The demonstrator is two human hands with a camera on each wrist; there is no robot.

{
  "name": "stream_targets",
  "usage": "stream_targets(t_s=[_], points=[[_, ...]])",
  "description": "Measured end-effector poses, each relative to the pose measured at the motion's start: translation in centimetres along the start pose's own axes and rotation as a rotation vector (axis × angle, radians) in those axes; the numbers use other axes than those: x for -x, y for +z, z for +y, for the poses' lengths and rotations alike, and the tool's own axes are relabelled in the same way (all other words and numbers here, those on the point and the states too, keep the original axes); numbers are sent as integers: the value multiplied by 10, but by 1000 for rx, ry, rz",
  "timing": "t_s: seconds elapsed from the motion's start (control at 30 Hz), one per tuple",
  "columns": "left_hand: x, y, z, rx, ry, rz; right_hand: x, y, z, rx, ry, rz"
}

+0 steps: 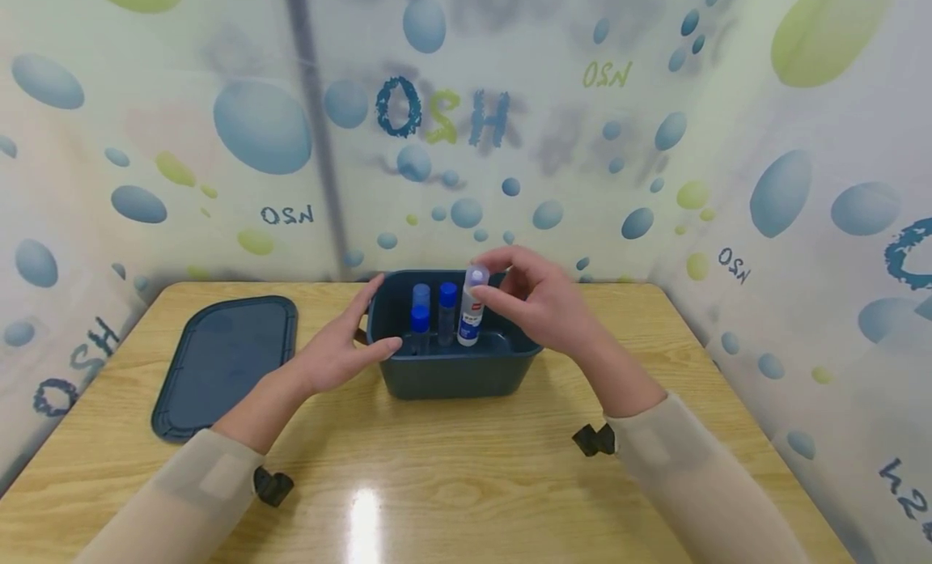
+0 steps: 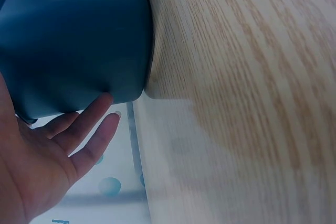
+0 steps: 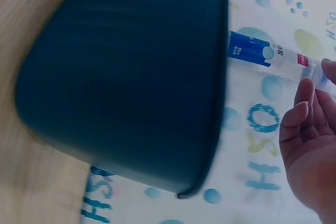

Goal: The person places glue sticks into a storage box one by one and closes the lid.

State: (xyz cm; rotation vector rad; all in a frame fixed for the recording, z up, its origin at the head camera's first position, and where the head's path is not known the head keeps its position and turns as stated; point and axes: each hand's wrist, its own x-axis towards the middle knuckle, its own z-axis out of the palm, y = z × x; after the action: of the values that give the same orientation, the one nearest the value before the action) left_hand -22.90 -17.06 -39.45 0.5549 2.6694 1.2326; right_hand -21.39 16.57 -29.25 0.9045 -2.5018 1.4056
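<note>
My right hand (image 1: pixel 542 301) pinches a slim clear glue bottle (image 1: pixel 471 313) by its translucent cap, between thumb and fingers. The bottle has a blue, white and red label (image 3: pixel 251 49); it stands nearly upright, its lower part inside the dark blue bin (image 1: pixel 455 378). In the right wrist view, its top sticks out past the bin's rim. Beside it in the bin stand several blue-capped bottles (image 1: pixel 447 295). My left hand (image 1: pixel 338 354) rests at the bin's left end, thumb over the rim. In the left wrist view its extended fingers (image 2: pixel 86 121) touch the outer wall.
A dark blue lid (image 1: pixel 226 366) lies flat on the wooden table (image 1: pixel 451 475), left of the bin. Patterned curtains (image 1: pixel 466 175) hang close behind the table's back edge and along both sides.
</note>
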Motion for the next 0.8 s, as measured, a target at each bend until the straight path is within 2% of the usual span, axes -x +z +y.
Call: stream_targets(t_s=[0.23, 0.53, 0.8], points=[[0, 1, 0, 2, -1, 0, -9, 14, 22, 1, 84, -50], [-2, 0, 0, 4, -1, 4, -19, 29, 41, 23, 99, -90], [-2, 0, -1, 10, -11, -1, -25, 35, 47, 24, 93, -114]])
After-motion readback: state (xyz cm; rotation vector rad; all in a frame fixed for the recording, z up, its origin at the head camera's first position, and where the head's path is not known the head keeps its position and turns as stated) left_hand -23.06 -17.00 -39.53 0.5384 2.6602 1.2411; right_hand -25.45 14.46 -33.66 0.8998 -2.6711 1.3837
